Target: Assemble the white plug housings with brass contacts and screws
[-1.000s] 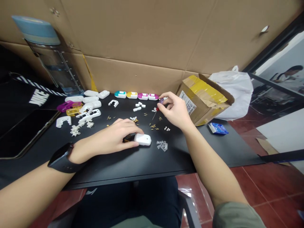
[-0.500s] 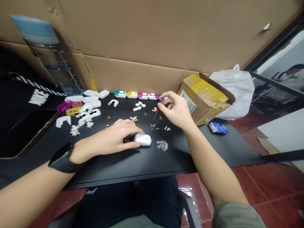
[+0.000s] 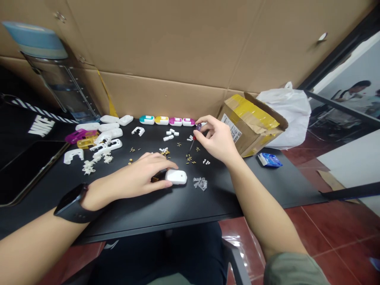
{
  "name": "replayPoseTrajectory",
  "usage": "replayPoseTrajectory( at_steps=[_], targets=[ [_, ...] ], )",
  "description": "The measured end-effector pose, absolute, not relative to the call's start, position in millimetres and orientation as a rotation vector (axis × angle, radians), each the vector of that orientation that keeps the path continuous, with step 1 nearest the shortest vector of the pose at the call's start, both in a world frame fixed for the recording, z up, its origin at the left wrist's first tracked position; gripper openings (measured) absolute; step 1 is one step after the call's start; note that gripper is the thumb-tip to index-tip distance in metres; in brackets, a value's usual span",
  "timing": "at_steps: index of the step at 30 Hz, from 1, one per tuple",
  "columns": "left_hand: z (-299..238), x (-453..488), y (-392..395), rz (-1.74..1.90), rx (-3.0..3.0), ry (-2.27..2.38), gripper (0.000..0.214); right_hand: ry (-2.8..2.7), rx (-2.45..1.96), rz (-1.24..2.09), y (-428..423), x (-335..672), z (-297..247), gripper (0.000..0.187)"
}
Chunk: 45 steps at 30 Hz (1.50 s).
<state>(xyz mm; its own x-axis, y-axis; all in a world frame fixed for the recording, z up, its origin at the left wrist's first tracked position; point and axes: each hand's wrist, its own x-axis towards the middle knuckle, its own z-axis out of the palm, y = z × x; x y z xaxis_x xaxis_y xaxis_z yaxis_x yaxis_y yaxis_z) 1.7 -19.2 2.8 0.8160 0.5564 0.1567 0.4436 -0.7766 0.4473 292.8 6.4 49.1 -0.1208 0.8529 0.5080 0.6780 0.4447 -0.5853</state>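
My left hand (image 3: 150, 174) rests low over the black table, its thumb and fingers closed around a white plastic casing (image 3: 177, 177) whose dark part is mostly covered by the hand. A screwdriver (image 3: 191, 146) with a purple and red handle is pinched in my right hand (image 3: 216, 138). Its thin shaft slants down, with the tip among small brass screws (image 3: 190, 159). Clear plastic pieces (image 3: 201, 183) lie right of the casing. Tiny white parts (image 3: 206, 162) are below the right hand, and small white blocks (image 3: 171, 134) sit farther back.
Finished-looking coloured casings (image 3: 162, 120) line the back. White, purple and yellow shells (image 3: 86, 136) pile at left, near a phone (image 3: 26, 170) and a water bottle (image 3: 63, 79). At right stand a cardboard box (image 3: 252, 126), a white bag (image 3: 292, 114) and a blue packet (image 3: 270, 160). A person sits far right.
The view has shifted slightly, so most things appear a little farther left. Both hands keep their holds; the screwdriver tip stays by the brass screws.
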Motion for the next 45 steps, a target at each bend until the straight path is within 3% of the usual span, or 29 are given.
replayPoseTrajectory(
  at_steps=[26, 45],
  targets=[
    [6, 3, -19, 0.359, 2.609, 0.724, 0.037, -1.851, -1.331, 0.19, 15, 283, 30, 0.016],
    [4, -3, -17, 0.356, 2.623, 0.818, 0.04, -1.746, -1.321, 0.15, 9, 292, 45, 0.016]
  ],
)
